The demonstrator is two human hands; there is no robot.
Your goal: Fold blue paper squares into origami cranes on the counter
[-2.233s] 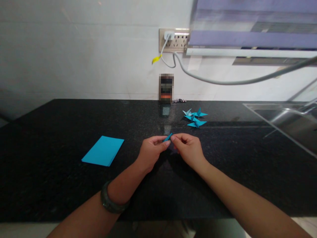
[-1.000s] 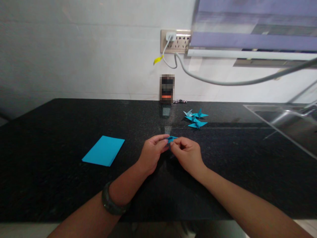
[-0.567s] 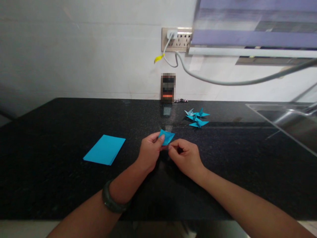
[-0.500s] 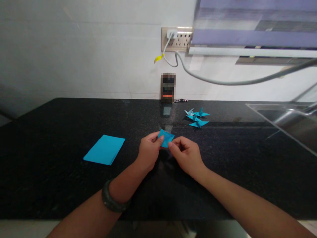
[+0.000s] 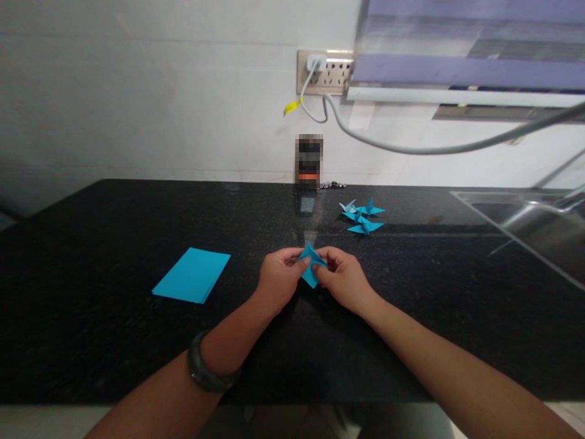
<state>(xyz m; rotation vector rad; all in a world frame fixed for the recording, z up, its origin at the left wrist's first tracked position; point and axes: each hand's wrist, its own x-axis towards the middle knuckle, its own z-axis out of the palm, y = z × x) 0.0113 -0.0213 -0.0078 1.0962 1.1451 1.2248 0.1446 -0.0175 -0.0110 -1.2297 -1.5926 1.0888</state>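
Note:
A small folded blue origami paper [image 5: 312, 277] is held between both hands above the dark countertop, one corner pointing away from me and one toward me. My left hand [image 5: 280, 277] pinches its left side, the thumb lying on top. On the right side, my right hand [image 5: 346, 277] grips it the same way, thumb on the upper face. The fingers beneath the paper are partly hidden. To the left lies a stack of blue paper sheets [image 5: 192, 275]. Several folded blue paper cranes [image 5: 365, 227] sit together beyond my right hand.
The black speckled countertop [image 5: 114, 353] runs back to a white wall. A phone-like object [image 5: 309, 161], blurred out, leans there beside a beaded string [image 5: 334, 185]. A sink [image 5: 543, 231] lies at right. A grey cable [image 5: 411, 149] hangs from the wall socket [image 5: 331, 74].
The folded paper has turned so that a corner points toward me, and it sits slightly nearer. My right hand has shifted its hold from the lower corner to the right side.

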